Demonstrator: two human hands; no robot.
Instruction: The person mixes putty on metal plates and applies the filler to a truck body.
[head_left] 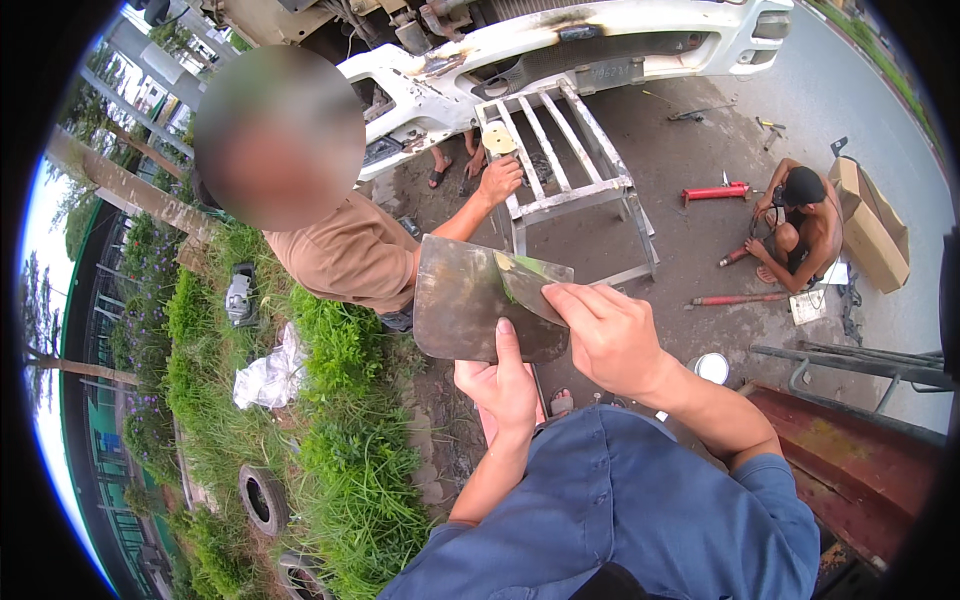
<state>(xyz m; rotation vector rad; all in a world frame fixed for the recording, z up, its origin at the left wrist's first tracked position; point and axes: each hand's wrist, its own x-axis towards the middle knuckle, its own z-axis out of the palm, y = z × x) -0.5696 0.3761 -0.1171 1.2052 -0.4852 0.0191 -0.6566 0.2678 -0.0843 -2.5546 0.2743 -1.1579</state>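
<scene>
Blue sleeves come up from the lower edge, and between them the left hand point(505, 385) grips the lower edge of a flat, dull metal plate point(470, 305), thumb pressed up its face, holding it raised in front of the chest. Its surface looks stained and grimy over most of the face. At the plate's upper right corner the right hand point(610, 335) pinches a greenish strip or flake point(525, 272) with thumb and fingers closed on it; whether that is tape, paint or a leaf I cannot tell. By the look of it, only that corner has been worked and the rest of the plate is untouched.

Behind the plate, a person in a tan shirt point(350, 250) reaches a hand to a grey metal frame point(570, 160) standing on the concrete. Beyond it sits a white vehicle bumper point(600, 45). To the right another person point(800, 225) crouches near a red jack point(715, 192) and a cardboard box point(870, 220). Grass point(340, 450) and half-buried tyres point(265, 498) lie left; nothing blocks the hands.
</scene>
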